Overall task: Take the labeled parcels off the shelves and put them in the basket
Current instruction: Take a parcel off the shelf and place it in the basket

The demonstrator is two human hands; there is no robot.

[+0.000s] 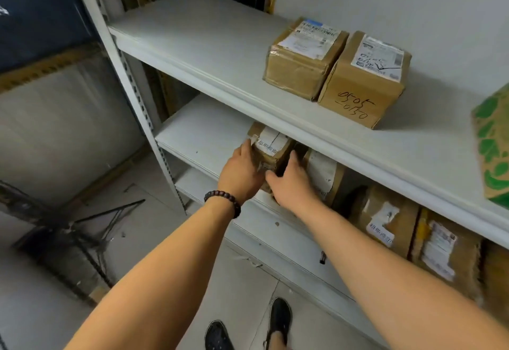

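A small brown labeled parcel [271, 147] stands on the middle shelf [198, 135], partly under the upper shelf's edge. My left hand [242, 170] grips its left side, and my right hand [289, 184] grips its right side with fingers curled between it and the neighbouring parcel [323, 173]. Two more labeled parcels [382, 220] [443, 253] stand further right on the same shelf. On the upper shelf [192, 38] sit two labeled boxes [303, 57] [366, 80]. No basket is in view.
A green-printed box [493, 146] sits at the upper shelf's right edge. The white shelf upright [132, 91] runs down the left. A black metal stand [82, 228] lies on the floor at left. My shoes [248, 325] are near the bottom shelf.
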